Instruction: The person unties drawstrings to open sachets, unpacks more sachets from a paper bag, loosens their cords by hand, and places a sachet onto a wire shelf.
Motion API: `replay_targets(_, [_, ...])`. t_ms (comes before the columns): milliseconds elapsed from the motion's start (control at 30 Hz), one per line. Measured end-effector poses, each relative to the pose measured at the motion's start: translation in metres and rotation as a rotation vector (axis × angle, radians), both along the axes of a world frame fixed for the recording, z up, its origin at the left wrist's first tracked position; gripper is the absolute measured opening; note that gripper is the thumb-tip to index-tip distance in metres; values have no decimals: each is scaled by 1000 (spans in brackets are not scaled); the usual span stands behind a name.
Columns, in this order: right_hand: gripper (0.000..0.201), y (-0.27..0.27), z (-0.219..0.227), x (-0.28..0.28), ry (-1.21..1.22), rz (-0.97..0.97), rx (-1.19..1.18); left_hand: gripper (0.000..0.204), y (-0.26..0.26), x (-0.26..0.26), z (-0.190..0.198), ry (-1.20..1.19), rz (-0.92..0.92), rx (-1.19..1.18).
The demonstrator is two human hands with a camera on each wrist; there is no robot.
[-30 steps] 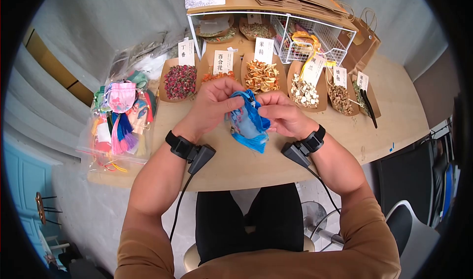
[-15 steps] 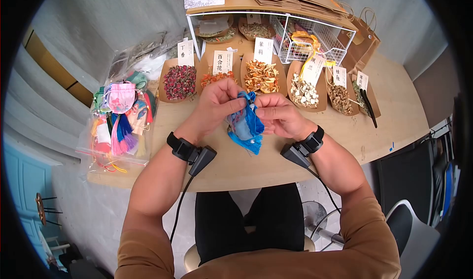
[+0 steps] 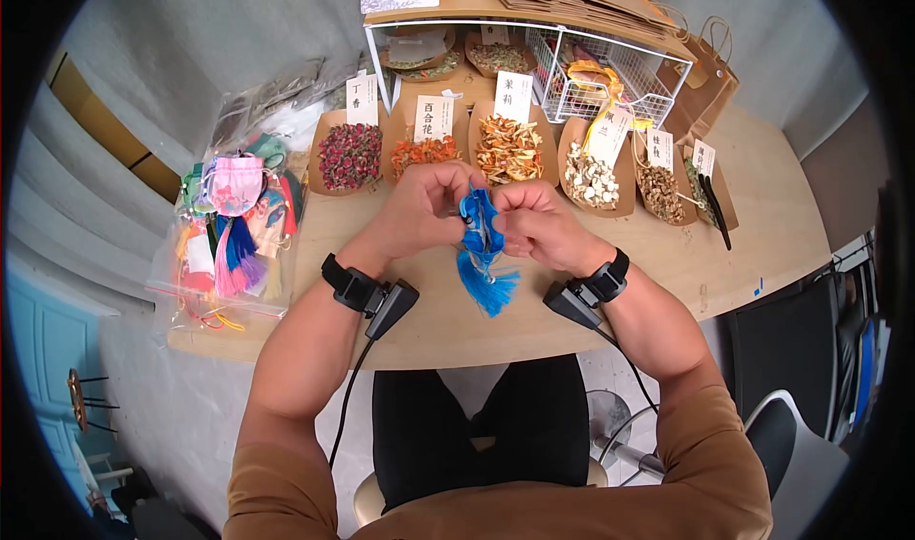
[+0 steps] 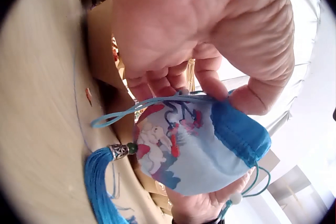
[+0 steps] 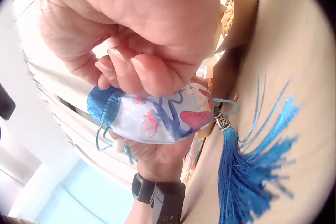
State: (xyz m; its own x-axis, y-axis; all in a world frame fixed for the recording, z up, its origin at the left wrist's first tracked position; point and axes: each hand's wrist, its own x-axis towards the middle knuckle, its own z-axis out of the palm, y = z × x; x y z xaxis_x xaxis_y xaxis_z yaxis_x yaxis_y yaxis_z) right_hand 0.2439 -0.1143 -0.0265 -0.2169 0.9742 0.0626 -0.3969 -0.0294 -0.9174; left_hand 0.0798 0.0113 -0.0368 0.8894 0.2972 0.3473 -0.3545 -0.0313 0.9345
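A small blue drawstring pouch [image 3: 482, 233] is held between both hands above the table, its mouth turned up toward the head camera. The left hand [image 3: 416, 206] pinches one side of the rim between thumb and fingers; the right hand [image 3: 545, 225] pinches the opposite side. In the left wrist view the pouch [image 4: 194, 150] shows a white rabbit print and a darker blue top band. A blue tassel [image 3: 488, 285] with a silver bead [image 4: 119, 151] hangs from its bottom. Thin cords with a pale bead [image 5: 118, 145] dangle at the mouth end.
Paper trays of dried flowers [image 3: 350, 156] and herbs with label cards stand behind the hands. A plastic bag of colourful pouches [image 3: 233, 187] lies at left. Black tongs [image 3: 715, 211] rest in the rightmost tray. A shelf [image 3: 534, 18] with wire baskets stands at the back.
The pouch has turned so its mouth faces up and its printed side no longer shows in the head view. The tassel hangs lower. Both hands keep hold of the pouch.
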Motion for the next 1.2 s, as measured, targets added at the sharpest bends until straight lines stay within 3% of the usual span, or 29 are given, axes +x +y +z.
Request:
replay_targets(167, [14,0,2,-3,-129,-6,-12,20,-4,2,3,104,108,-132])
replay_targets(233, [14,0,1,-2,-161,1,-22,18,-2,5,-4,-18,239,73])
replay_targets(367, [17,-2,-1,1,-91,-29,39,16,4,-3,3,-102,416,242])
replay_targets(433, [18,-3,-1,1,-48,-33,48,15,-1,-3,7,-118,375,199])
replay_targets(500, [18,-7,3,-4,-252,-141,217,15,-5,-3,10,-136,333,159])
replay_targets(700, [18,-12,10,-6,-381,-125,274,16,-5,-3,7,-160,257,225])
replay_targets(833, [18,-8,1,-3,-372,-127,277,19,1,-2,1,-96,347,248])
replay_targets(900, [17,-3,-3,0,-319,-221,264,21,2,-3,2,-86,388,239])
replay_targets(1000, [16,-4,5,-4,-183,-267,209,19,1,-4,3,37,251,56])
replay_targets(1067, [15,-2,4,-3,-201,-267,203,9,1,-6,3,230,233,244])
replay_targets(1200, [15,-3,5,-4,-232,-277,184,2,-3,-4,-4,258,231,313])
